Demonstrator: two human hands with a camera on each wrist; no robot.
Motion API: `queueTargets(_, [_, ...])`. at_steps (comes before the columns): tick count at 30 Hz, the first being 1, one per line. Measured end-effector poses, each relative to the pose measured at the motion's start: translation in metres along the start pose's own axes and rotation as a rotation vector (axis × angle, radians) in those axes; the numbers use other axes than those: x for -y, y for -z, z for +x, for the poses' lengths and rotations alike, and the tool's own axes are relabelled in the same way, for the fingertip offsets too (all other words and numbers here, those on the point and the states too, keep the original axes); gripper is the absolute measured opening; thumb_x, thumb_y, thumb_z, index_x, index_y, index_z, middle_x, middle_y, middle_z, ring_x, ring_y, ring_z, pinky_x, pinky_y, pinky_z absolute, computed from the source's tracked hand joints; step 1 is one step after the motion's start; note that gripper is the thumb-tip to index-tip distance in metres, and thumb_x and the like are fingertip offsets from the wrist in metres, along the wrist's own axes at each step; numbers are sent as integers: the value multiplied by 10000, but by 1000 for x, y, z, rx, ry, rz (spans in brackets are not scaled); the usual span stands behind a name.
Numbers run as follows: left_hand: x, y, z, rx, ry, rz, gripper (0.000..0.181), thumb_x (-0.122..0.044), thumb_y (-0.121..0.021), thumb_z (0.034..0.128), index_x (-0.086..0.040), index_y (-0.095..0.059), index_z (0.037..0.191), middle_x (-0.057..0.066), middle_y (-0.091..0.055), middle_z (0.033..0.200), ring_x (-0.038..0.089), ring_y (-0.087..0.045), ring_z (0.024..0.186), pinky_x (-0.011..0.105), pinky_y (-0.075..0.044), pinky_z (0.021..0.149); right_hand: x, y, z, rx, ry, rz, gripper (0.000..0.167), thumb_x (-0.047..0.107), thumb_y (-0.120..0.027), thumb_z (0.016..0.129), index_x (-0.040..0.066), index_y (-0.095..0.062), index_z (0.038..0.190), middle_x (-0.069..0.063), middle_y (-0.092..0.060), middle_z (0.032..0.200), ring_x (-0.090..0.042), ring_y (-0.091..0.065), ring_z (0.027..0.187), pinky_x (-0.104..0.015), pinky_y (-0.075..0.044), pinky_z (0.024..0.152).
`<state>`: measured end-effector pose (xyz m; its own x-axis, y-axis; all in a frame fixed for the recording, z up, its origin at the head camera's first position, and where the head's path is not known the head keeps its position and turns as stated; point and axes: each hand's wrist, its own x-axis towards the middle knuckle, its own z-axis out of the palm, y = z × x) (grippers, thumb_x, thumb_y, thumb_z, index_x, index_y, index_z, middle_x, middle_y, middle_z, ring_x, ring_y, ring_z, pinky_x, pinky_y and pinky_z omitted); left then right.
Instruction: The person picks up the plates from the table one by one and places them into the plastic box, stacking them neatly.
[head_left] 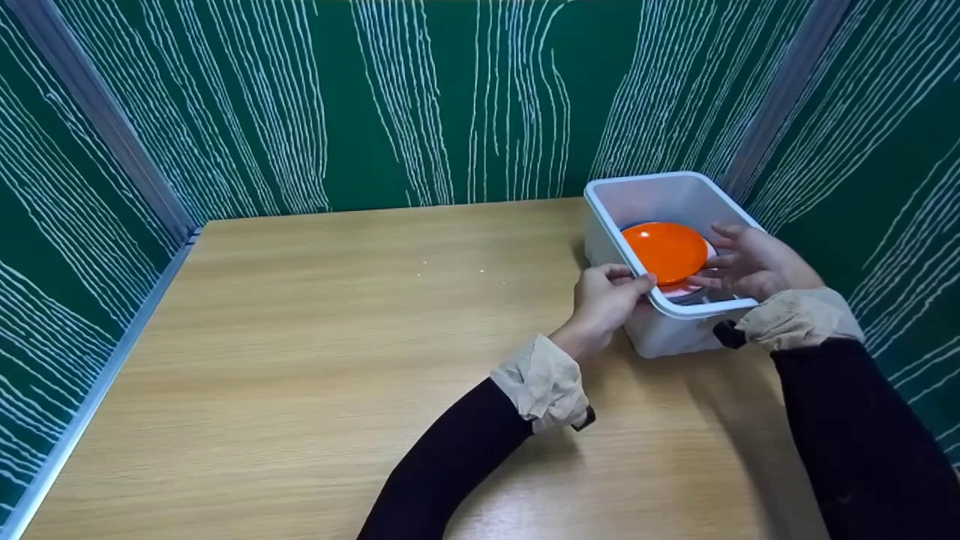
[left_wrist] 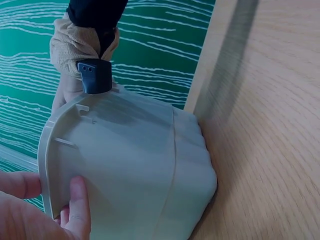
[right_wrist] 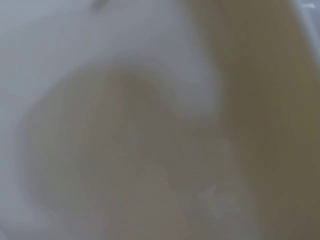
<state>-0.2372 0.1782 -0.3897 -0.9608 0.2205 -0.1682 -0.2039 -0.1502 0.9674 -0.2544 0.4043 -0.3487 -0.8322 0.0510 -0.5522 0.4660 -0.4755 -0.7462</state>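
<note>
A white plastic bin [head_left: 675, 335] stands at the right of the table in the head view. In it lies an orange plate [head_left: 664, 251], on top of a paler dish that is mostly covered. My left hand [head_left: 606, 300] grips the bin's near left rim, thumb on one side and fingers on the other, as the left wrist view of the bin wall [left_wrist: 130, 155] also shows. My right hand [head_left: 765, 262] reaches over the near right rim, its fingers spread and loosely bent beside the plate's right edge. Whether they touch the dishes is unclear; the right wrist view is blurred.
The bin rests on a light wooden table [head_left: 315, 337], close to the right wall. Green panels [head_left: 517, 97] with white wavy lines enclose the back and sides, with grey posts at the corners. A few tiny pale specks [head_left: 481, 271] lie mid-table.
</note>
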Motion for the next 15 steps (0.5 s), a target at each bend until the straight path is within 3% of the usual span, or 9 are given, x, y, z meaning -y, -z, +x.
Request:
queueTargets(5, [0,0,0,-5,11,12,226,-94,-793,893,-61,-699,1096,6,-686,858,149,-712,748,290,-628,724,0,-1,1,-8,-25,-45,815,388,-521,1066,372,66,1631,-22,25,1723,-273,-182,1526,-447,-367,1180])
queueTargets(11, [-1,-2,0,-12,18,38,223,-106,-793,895,-72,-703,1096,-4,-684,853,143,-708,745,287,-628,726,0,0,2,-10,-35,-98,901,433,-574,1033,360,97,1630,-48,50,1721,-300,-155,1528,-436,-359,1184])
queueTargets(13, [-1,-3,0,-10,20,42,214,-106,-793,896,-76,-705,1089,-6,-683,852,142,-707,742,288,-628,726,-1,0,1,-31,-22,-158,888,442,-560,1037,340,88,1636,-65,67,1718,-315,-170,1517,-446,-357,1185])
queueTargets(15, [-1,-3,0,-2,21,44,208,-108,-792,897,-82,-706,1083,-10,-687,855,141,-708,745,291,-628,734,-4,0,0,-63,23,-284,822,428,-499,1065,275,60,1648,-116,55,1712,-309,-310,1433,-402,-402,1162])
